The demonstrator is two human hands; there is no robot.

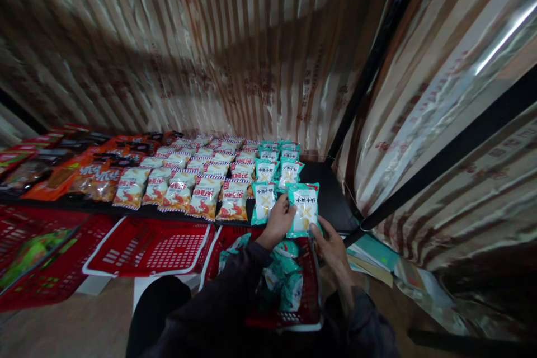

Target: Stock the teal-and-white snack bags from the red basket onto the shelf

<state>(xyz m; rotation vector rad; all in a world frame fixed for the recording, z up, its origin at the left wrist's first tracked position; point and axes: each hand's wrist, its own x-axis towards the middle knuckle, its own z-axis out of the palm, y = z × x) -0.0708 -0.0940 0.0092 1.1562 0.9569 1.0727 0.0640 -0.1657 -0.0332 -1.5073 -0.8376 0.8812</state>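
A teal and white snack packet point(303, 208) stands at the front right of a dark shelf point(331, 201), held between both my hands. My left hand point(279, 222) grips its left edge with fingers curled. My right hand point(331, 246) holds its lower right corner. Just left of it stands another teal packet point(263, 201), with more teal packets point(277, 165) in rows behind. Below my arms sits a red basket point(308, 291) holding several more teal packets point(285, 279).
Rows of red and white shrimp snack packets point(201, 179) and orange packets point(84, 176) fill the shelf to the left. Red baskets point(151, 246) stand below the shelf. A striped shiny curtain point(210, 39) hangs behind, and black shelf posts point(369, 67) rise at right.
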